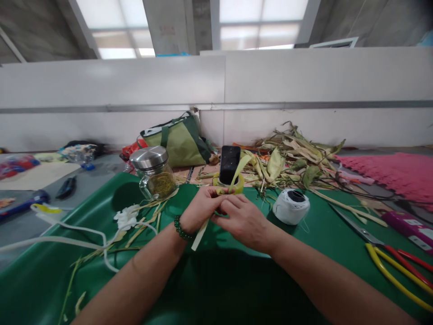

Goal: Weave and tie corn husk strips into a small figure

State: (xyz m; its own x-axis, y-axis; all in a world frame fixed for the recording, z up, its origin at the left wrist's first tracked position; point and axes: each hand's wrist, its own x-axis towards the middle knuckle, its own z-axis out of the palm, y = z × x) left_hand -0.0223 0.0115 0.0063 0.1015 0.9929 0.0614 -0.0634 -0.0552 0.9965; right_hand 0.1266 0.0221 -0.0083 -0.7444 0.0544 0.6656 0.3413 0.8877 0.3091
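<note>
Both hands meet over the green mat, with a pale green strip of plant leaf (241, 170) between them. My left hand (204, 208), with a green bead bracelet (182, 229) at the wrist, pinches the strip. My right hand (244, 221) is closed on it too, its fingers bent against the left ones. One end of the strip rises above the fingers; a paler flat end (200, 235) hangs below. Just behind stands a black phone (230, 163) by a yellow tape roll (239, 184). To the right sits a spool of white thread (291, 208).
A lidded glass jar (157, 180) and a green bag (182, 142) stand at the back left. Dried husks (287, 158) are heaped at the back right. Scissors (368, 237) with yellow handles lie on the green mat (264, 289); a white cable (67, 241) crosses its left side.
</note>
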